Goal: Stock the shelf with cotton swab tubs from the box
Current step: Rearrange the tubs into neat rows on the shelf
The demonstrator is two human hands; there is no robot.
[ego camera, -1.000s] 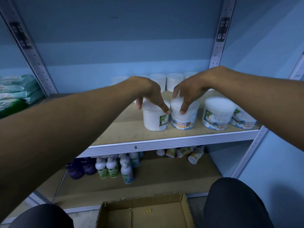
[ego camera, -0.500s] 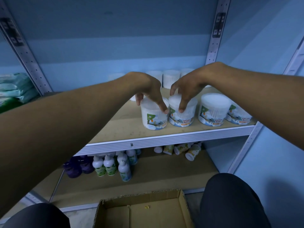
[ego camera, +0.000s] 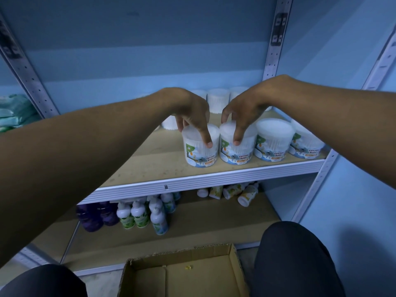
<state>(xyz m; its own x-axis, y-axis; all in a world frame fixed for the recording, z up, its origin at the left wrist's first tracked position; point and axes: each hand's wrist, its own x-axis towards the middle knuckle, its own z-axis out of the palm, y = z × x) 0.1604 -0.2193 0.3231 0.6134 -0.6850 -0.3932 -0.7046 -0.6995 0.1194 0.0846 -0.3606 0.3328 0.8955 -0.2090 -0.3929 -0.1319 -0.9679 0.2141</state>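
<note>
Several white cotton swab tubs stand in a front row on the wooden shelf. My left hand grips the leftmost front tub from above, thumb on its front. Right beside it, touching, my right hand grips the second tub the same way. Two more tubs stand to the right, and plain white tubs sit in a back row. The cardboard box lies open on the floor below, with no tubs in it.
The lower shelf holds purple bottles, white pump bottles and toppled small bottles. Green packs lie at far left. Metal uprights frame the bay. My knees flank the box.
Both hands have turned their tubs so the printed labels face forward, and the left tub now stands close against the right one. The view has shifted slightly.
</note>
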